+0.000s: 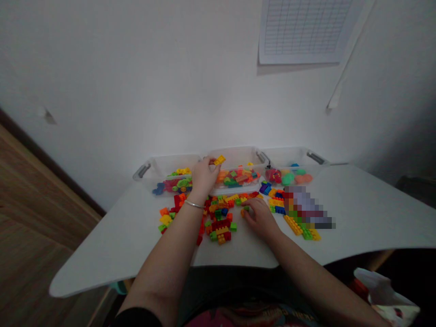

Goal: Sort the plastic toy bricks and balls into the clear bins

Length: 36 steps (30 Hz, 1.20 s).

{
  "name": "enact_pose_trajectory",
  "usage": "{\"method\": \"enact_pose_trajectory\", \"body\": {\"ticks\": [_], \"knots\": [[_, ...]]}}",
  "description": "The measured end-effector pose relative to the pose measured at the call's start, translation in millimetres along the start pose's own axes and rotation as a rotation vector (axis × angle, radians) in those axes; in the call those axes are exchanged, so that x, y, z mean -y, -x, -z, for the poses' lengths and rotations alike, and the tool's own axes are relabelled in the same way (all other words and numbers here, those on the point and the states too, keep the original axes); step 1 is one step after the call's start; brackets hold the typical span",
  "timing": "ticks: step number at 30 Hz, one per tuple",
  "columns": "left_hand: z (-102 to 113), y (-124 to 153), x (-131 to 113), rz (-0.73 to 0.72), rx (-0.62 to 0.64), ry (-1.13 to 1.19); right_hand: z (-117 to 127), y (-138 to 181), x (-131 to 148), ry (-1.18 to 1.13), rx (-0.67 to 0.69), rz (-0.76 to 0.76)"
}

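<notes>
My left hand [204, 175] is raised at the near wall of the middle clear bin [235, 156], pinching a yellow toy brick [220, 160] above the rim. Low over the white table [252, 252], my right hand [260, 219] has its thumb and fingers closed around a small orange-and-green toy brick [244, 210]. Between my arms lies a loose pile of mixed toy bricks [221, 225] in red, orange, yellow and green. Part of that pile is hidden behind my left forearm.
Another clear bin [170, 161] with colourful pieces stands left, and a third bin [289, 154] with round pieces stands right. Rows of joined bricks [301, 227] lie right of my right hand, beside a blurred-out patch. The wall [136, 91] rises behind the bins.
</notes>
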<state>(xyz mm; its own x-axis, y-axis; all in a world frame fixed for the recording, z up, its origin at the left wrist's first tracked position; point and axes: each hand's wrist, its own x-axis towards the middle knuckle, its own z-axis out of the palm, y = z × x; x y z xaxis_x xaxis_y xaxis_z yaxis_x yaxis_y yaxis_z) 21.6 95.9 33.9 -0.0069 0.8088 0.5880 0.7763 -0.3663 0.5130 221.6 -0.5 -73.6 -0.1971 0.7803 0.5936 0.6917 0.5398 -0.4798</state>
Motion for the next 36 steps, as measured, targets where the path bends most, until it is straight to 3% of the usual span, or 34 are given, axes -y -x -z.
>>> {"method": "enact_pose_trajectory", "body": {"ticks": [9,15,21,29,36], "knots": [[-17.2,2.8,0.5,-0.054,0.061,-0.057,2.0,-0.3,1.5,0.001,0.013,0.008],[-12.3,2.3,9.4,-0.152,0.17,-0.029,2.9,-0.6,1.9,-0.012,0.027,0.005],[-7.1,7.4,12.2,-0.198,0.193,-0.017,1.9,-0.6,-0.3,-0.007,0.036,0.007],[8.3,59.1,-2.0,-0.28,0.164,-0.036,2.7,-0.4,0.0,0.042,-0.012,0.01],[14.0,103.5,-4.8,-0.237,0.413,-0.193,2.8,0.6,2.3,0.168,0.042,-0.064]]}}
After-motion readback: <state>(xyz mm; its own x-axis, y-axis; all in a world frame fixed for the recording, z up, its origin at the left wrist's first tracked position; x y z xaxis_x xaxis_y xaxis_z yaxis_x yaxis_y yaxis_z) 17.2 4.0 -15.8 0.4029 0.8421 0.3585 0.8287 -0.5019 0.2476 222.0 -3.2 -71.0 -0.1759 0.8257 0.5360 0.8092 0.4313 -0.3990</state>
